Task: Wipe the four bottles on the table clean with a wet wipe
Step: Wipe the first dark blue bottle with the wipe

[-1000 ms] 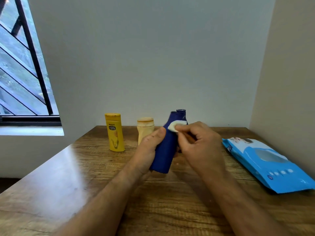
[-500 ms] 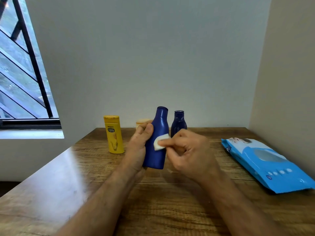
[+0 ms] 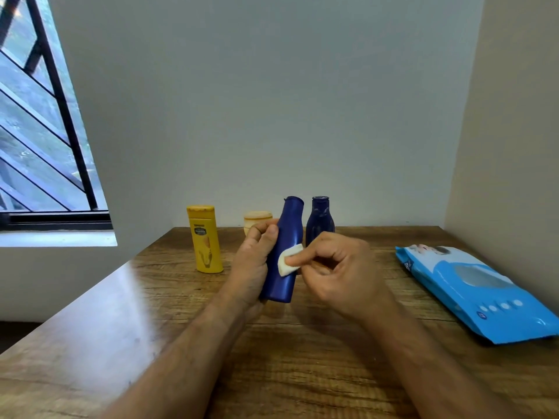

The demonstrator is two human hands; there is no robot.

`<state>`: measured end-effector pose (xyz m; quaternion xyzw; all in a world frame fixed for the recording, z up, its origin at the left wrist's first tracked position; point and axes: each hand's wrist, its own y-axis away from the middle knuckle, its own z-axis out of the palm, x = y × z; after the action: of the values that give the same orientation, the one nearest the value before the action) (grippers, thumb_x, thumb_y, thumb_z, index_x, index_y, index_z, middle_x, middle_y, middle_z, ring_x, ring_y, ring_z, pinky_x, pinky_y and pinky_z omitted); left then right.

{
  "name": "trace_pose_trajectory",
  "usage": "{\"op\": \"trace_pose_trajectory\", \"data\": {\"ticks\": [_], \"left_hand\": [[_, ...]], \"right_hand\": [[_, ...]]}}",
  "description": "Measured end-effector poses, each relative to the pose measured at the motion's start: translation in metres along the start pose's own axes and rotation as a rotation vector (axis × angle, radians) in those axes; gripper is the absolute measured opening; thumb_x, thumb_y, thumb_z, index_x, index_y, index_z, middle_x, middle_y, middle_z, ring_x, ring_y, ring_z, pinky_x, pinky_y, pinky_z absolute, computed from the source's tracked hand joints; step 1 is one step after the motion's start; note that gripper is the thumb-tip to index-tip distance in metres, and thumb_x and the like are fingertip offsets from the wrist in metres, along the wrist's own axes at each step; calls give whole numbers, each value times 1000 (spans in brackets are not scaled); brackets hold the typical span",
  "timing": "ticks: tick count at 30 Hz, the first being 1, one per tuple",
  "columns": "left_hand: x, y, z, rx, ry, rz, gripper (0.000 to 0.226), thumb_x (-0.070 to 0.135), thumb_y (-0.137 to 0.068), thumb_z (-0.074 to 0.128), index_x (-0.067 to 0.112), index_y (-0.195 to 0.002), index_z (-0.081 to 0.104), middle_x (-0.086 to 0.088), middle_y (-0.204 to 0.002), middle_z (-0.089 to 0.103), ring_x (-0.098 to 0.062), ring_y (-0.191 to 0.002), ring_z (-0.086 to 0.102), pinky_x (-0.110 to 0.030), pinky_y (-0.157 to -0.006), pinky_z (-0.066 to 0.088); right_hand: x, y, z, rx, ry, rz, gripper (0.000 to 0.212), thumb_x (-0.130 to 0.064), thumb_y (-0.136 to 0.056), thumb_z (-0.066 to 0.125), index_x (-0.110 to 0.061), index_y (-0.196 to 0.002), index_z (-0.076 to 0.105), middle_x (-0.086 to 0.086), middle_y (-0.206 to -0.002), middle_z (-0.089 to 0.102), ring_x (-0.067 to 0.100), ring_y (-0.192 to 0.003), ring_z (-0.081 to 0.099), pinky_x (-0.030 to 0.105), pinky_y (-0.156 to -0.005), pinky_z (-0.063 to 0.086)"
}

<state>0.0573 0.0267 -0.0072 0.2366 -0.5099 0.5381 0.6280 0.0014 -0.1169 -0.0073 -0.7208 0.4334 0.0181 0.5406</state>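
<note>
My left hand [image 3: 253, 261] grips a tall blue bottle [image 3: 286, 237] from its left side, holding it nearly upright just above the wooden table [image 3: 181, 313]. My right hand [image 3: 335, 273] pinches a folded white wet wipe [image 3: 289, 260] and presses it against the bottle's middle. Behind stand a yellow bottle [image 3: 205, 238] at the left, a beige bottle [image 3: 257, 220] mostly hidden by my left hand, and a dark blue bottle [image 3: 320, 223] partly hidden behind the right hand.
A blue pack of wet wipes [image 3: 472, 288] lies flat at the table's right side, close to the right wall. The back wall runs just behind the bottles. A barred window is at the far left.
The blue bottle went from tilted to nearly upright, and the wipe slid from its neck down to its middle. The dark blue bottle behind came into view.
</note>
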Motion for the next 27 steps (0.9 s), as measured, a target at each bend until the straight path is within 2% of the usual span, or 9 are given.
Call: {"op": "trace_pose_trajectory", "data": {"ticks": [5, 8, 13, 15, 17, 20, 22, 24, 27], "left_hand": [[2, 3, 3, -101, 69, 10, 34, 23, -87, 61, 16, -119, 55, -11, -116, 70, -28, -81, 73, -38, -60, 63], [3, 7, 5, -158, 77, 3, 27, 19, -85, 62, 12, -112, 60, -12, -113, 72, -33, -82, 74, -37, -60, 63], [3, 3, 2, -122, 102, 26, 24, 17, -94, 56, 10, -93, 79, 2, -131, 67, -31, -105, 71, -36, -68, 63], [2, 4, -1, -143, 50, 62, 28, 13, -94, 53, 13, -97, 81, 1, -129, 69, -31, -99, 73, -35, -69, 64], [1, 6, -4, -162, -27, 94, 31, 5, -91, 51, 13, -103, 79, -7, -122, 73, -31, -100, 73, -32, -74, 63], [2, 8, -4, -229, 4, 53, 40, 0, -74, 59, 9, -111, 72, -18, -113, 74, -30, -99, 74, -28, -76, 62], [-1, 7, -4, -276, -54, 93, 46, -2, -73, 69, 12, -116, 70, -11, -117, 74, -31, -105, 72, -30, -78, 63], [-4, 7, -3, -242, -220, 161, 46, 4, -79, 74, 21, -121, 67, -1, -111, 76, -25, -98, 74, -32, -73, 63], [-7, 9, -1, -98, -536, 252, 43, 40, -75, 77, 38, -116, 64, 3, -92, 76, -9, -74, 71, -26, -62, 58]], "right_hand": [[4, -4, -2, 225, -66, 150, 23, -5, -86, 70, -22, -100, 76, -10, -96, 66, 8, -84, 69, 25, -67, 60], [8, -6, -3, 297, -100, 218, 22, -6, -87, 68, -22, -102, 75, -10, -96, 66, 14, -82, 70, 33, -62, 62], [5, -6, -4, 288, -28, 211, 22, -6, -87, 68, -21, -102, 74, -10, -96, 67, 9, -86, 68, 27, -69, 60], [4, -6, -6, 263, 86, 222, 22, -10, -87, 68, -23, -104, 73, -10, -95, 67, 2, -88, 63, 16, -76, 55], [4, -5, -6, 246, 120, 250, 22, -12, -87, 69, -23, -105, 73, -12, -94, 66, -3, -87, 60, 7, -72, 50], [3, -5, -5, 265, 42, 296, 20, -11, -87, 69, -24, -102, 74, -14, -91, 68, -4, -86, 62, 7, -69, 50], [2, -6, -5, 248, -35, 342, 20, -11, -88, 69, -24, -102, 74, -13, -90, 70, -6, -85, 63, 9, -65, 52], [-1, -5, -6, 205, -102, 365, 19, -12, -88, 69, -24, -102, 74, -12, -90, 71, -6, -82, 64, 10, -61, 52], [-5, -4, -6, 179, -197, 361, 16, -13, -88, 69, -24, -98, 74, -12, -89, 72, -4, -83, 66, 10, -60, 52]]}}
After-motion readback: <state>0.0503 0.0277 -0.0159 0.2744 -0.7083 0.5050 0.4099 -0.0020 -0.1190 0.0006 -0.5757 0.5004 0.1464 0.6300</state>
